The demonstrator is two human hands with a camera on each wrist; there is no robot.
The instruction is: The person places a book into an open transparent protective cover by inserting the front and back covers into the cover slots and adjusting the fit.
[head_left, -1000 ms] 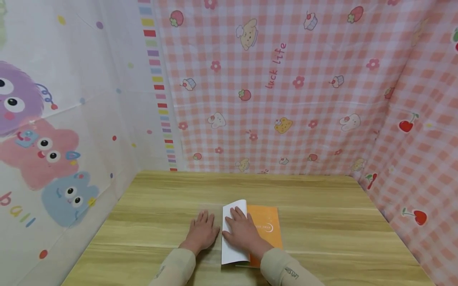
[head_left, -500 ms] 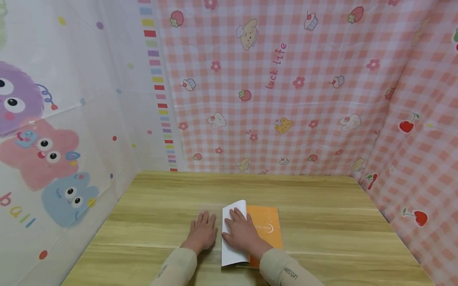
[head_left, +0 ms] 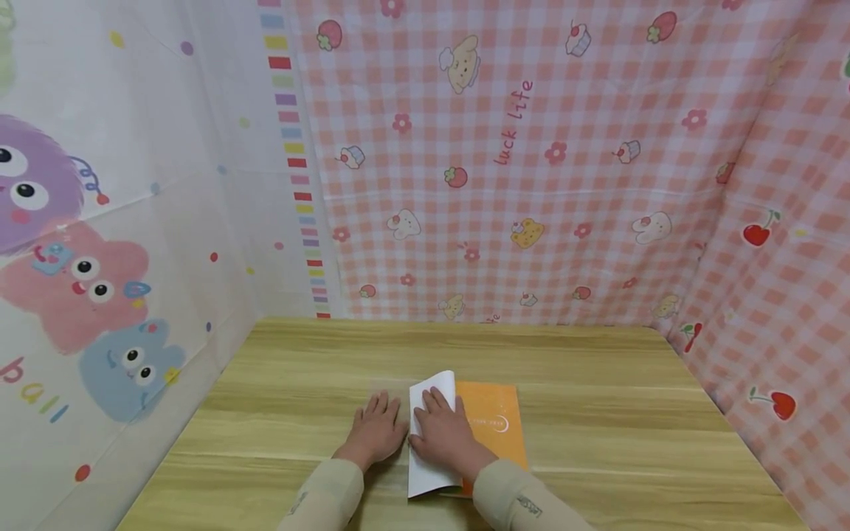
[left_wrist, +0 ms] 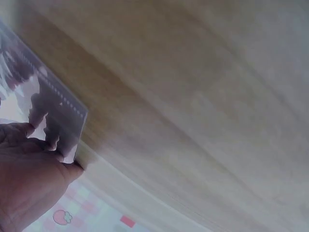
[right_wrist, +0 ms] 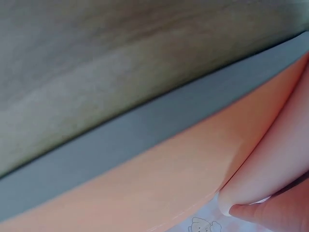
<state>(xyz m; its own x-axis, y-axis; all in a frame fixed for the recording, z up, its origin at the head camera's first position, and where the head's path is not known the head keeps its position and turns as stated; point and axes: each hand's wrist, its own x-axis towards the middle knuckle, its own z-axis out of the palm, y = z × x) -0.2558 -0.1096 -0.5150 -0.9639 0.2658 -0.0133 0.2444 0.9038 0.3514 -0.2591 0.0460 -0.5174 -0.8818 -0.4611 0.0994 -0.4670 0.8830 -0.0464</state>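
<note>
An orange booklet [head_left: 494, 435] lies on the table with its white flap or page [head_left: 425, 479] folded over to the left. My right hand [head_left: 443, 435] presses on this white part, fingers spread. Just left of the booklet, my left hand [head_left: 377, 431] rests flat. The left wrist view shows a shiny clear plastic sheet [left_wrist: 60, 104] with a dotted line along its edge, under the left fingers. In the right wrist view, the white part [right_wrist: 280, 140] curves up from the orange cover [right_wrist: 169, 179], and a grey-blue strip [right_wrist: 159, 128] runs along the cover's edge.
The wood-grain table [head_left: 598, 413] extends around both hands. Behind it hangs a pink checked cloth [head_left: 518, 184], which continues along the right side. A white cloth with cartoon figures [head_left: 93, 287] covers the left side.
My right hand has slid slightly left, and the edge of the white part has shifted left with it. The left hand stays almost where it was.
</note>
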